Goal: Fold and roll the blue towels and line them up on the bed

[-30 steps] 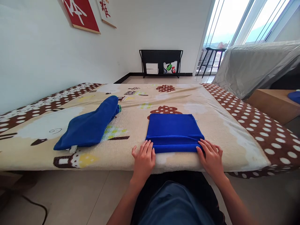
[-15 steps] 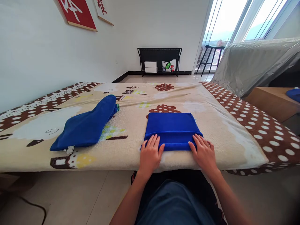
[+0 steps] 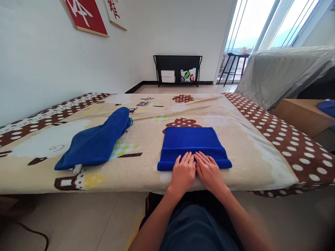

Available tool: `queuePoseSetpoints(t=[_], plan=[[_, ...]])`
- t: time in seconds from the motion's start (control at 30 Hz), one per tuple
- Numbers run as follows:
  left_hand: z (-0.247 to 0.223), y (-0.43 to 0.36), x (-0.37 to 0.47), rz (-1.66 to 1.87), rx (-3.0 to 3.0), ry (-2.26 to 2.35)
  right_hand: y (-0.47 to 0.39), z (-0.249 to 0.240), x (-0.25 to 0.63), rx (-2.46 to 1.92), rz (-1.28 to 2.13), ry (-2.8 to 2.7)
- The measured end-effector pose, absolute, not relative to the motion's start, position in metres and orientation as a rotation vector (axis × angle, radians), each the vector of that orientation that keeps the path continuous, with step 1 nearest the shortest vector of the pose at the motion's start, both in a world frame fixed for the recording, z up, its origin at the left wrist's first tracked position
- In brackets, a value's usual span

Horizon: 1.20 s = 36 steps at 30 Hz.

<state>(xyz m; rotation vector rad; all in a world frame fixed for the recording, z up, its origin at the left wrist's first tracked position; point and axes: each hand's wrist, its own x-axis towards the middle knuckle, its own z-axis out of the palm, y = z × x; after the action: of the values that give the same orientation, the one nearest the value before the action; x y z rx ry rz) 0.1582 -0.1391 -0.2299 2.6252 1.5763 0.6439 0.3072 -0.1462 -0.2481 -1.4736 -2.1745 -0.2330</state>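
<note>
While the left hand and right hand meet, fingers extended and gripping nothing, on the blue cloth near the front edge of the bed, even pressure toward both ends should flatten its fold neatly.

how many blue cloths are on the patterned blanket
2: a folded cloth under the left hand and right hand, and a rumpled cloth farther left on the blanket. Any tucked underneath would be hidden.
</note>
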Motion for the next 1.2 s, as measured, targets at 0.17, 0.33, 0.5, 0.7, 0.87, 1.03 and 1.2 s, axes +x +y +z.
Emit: queuePoseSetpoints(t=[0.17, 0.33, 0.5, 0.7, 0.87, 1.03, 1.2], plan=[[-0.232, -0.125, 0.122, 0.667, 2.543, 1.827, -0.138, -0.251, 0.338, -1.7, -0.295, -2.021], [-0.238, -0.115, 0.062, 0.731, 2.601, 1.693, -0.142, -0.261, 0.396, -1.589, -0.208, -2.054], [-0.236, -0.132, 0.03, 0.992, 2.711, 1.625, -0.155, -0.27, 0.432, -1.427, -0.267, -1.974], [-0.233, -0.15, 0.014, 0.846, 2.755, 1.45, -0.161, -0.27, 0.448, -1.432, -0.142, -2.069], [-0.235, -0.144, 0.01, 0.818, 2.654, 1.483, -0.16, -0.266, 0.447, -1.463, -0.115, -2.113], [-0.239, -0.137, 0.01, 0.896, 2.495, 1.498, -0.155, -0.266, 0.443, -1.51, -0.106, -2.08], [-0.236, -0.132, 0.011, 0.959, 2.39, 1.538, -0.147, -0.261, 0.438, -1.563, -0.085, -2.029]])
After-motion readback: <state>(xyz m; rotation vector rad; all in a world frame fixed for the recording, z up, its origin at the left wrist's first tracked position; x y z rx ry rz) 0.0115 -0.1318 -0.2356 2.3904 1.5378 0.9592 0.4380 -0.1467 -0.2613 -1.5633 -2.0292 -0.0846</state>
